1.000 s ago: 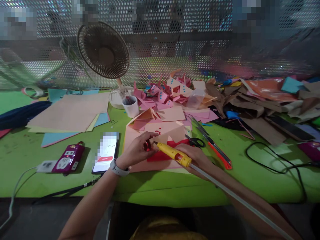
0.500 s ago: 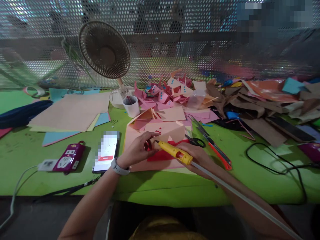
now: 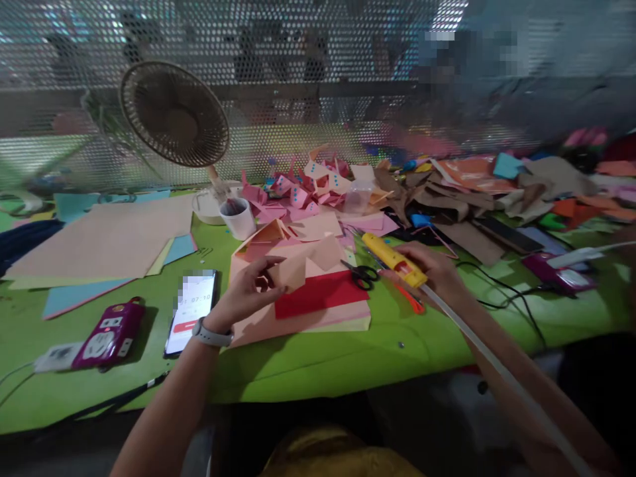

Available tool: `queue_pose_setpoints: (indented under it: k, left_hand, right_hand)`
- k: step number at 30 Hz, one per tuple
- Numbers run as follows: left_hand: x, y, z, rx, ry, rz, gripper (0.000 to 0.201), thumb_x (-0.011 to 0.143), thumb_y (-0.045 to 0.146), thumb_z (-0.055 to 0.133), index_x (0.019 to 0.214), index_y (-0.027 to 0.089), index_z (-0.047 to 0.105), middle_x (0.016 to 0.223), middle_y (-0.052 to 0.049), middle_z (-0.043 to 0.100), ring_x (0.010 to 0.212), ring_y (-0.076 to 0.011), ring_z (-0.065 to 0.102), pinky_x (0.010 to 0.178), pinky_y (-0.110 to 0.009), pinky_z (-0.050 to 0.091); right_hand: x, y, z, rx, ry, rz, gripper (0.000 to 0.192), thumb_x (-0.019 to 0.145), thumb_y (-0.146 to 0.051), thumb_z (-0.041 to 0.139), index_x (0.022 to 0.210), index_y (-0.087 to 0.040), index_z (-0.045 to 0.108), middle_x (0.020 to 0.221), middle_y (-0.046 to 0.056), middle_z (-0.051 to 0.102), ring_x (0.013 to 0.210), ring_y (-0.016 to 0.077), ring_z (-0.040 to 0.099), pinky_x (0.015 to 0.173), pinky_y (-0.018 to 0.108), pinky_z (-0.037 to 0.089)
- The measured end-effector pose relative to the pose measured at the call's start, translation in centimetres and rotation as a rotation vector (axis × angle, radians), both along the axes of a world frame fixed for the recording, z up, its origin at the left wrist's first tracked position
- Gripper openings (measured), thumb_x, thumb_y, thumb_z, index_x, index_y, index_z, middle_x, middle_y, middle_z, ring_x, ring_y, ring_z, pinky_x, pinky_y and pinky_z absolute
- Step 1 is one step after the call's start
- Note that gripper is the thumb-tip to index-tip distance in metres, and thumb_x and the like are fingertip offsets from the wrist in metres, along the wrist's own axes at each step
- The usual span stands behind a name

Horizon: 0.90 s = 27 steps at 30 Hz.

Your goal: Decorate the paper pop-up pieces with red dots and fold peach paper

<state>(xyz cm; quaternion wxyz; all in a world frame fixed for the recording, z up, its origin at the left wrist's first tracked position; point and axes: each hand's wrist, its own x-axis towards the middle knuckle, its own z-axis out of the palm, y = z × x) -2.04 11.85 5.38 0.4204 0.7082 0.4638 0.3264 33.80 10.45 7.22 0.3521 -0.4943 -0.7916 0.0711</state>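
Both hands are busy: my left hand [image 3: 247, 289] pinches a folded peach piece [image 3: 297, 268] over the red sheet [image 3: 318, 293]. My right hand [image 3: 433, 273] grips the glue gun [image 3: 393, 260], off the paper; I judge gluing partway, folded pieces [image 3: 303, 189] piled behind.

Right hand [image 3: 437, 275] with yellow glue gun [image 3: 393, 260] is now off the red paper [image 3: 320, 293], out to the right above the scissors [image 3: 362, 273]; nozzle no longer meets the left hand [image 3: 243, 298]. Left fingers [image 3: 268, 265] now pinch a folded peach piece [image 3: 293, 273]. Camera view has swung rightward.
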Motion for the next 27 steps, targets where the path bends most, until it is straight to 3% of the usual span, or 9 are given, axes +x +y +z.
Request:
queue_pose_setpoints:
  k: [5, 7, 13, 21, 24, 27]
  left_hand:
    - [-0.8, 0.1, 1.0, -0.066, -0.153, 0.063, 0.056, 0.079, 0.036, 0.073, 0.130, 0.021, 0.053, 0.105, -0.005, 0.062, 0.080, -0.0141, 0.062, 0.072, -0.028, 0.053]
    - [-1.1, 0.2, 1.2, -0.049, -0.179, 0.082, 0.056, 0.078, 0.035, 0.074, 0.128, 0.021, 0.054, 0.106, -0.005, 0.062, 0.084, -0.0146, 0.062, 0.074, -0.027, 0.053]
    - [-1.2, 0.5, 1.2, -0.059, -0.165, 0.125, 0.057, 0.076, 0.034, 0.075, 0.128, 0.021, 0.055, 0.094, -0.003, 0.063, 0.081, -0.0141, 0.060, 0.069, -0.023, 0.051]
    - [-1.8, 0.9, 1.0, -0.080, -0.243, 0.173, 0.058, 0.073, 0.034, 0.079, 0.123, 0.019, 0.056, 0.095, -0.002, 0.063, 0.083, -0.0150, 0.061, 0.073, -0.025, 0.051]
    - [-2.1, 1.0, 1.0, -0.060, -0.278, 0.187, 0.055, 0.072, 0.033, 0.080, 0.120, 0.019, 0.057, 0.096, -0.002, 0.063, 0.083, -0.0140, 0.060, 0.075, -0.024, 0.051]
    - [-2.2, 1.1, 0.9, -0.060, -0.287, 0.191, 0.057, 0.072, 0.033, 0.079, 0.121, 0.019, 0.056, 0.097, -0.002, 0.063, 0.083, -0.0146, 0.061, 0.074, -0.025, 0.052]
  right_hand:
    - [7.4, 2.0, -3.4, 0.003, -0.106, -0.208, 0.040, 0.081, -0.049, 0.064, 0.108, -0.019, 0.062, 0.099, 0.012, 0.067, 0.082, 0.0245, 0.064, 0.073, 0.038, 0.053]
    - [9.8, 2.7, -5.0, -0.041, -0.195, -0.206, 0.041, 0.081, -0.047, 0.063, 0.110, -0.017, 0.063, 0.104, 0.016, 0.067, 0.095, 0.0279, 0.064, 0.082, 0.039, 0.051]
    - [12.8, 4.0, -7.8, -0.157, -0.258, -0.266, 0.047, 0.069, -0.032, 0.071, 0.114, -0.020, 0.064, 0.112, 0.012, 0.067, 0.103, 0.0306, 0.062, 0.089, 0.043, 0.051]
    - [13.4, 4.9, -7.2, -0.245, -0.269, -0.182, 0.051, 0.077, -0.044, 0.067, 0.117, -0.014, 0.064, 0.111, 0.015, 0.066, 0.100, 0.0290, 0.063, 0.091, 0.043, 0.049]
    - [13.1, 4.4, -6.0, -0.205, -0.315, -0.165, 0.043, 0.081, -0.042, 0.063, 0.115, -0.015, 0.066, 0.115, 0.015, 0.066, 0.109, 0.0302, 0.060, 0.095, 0.043, 0.045]
    - [10.6, 3.5, -4.2, -0.117, -0.294, -0.225, 0.033, 0.091, -0.038, 0.051, 0.109, -0.015, 0.066, 0.110, 0.015, 0.066, 0.103, 0.0268, 0.062, 0.089, 0.040, 0.046]
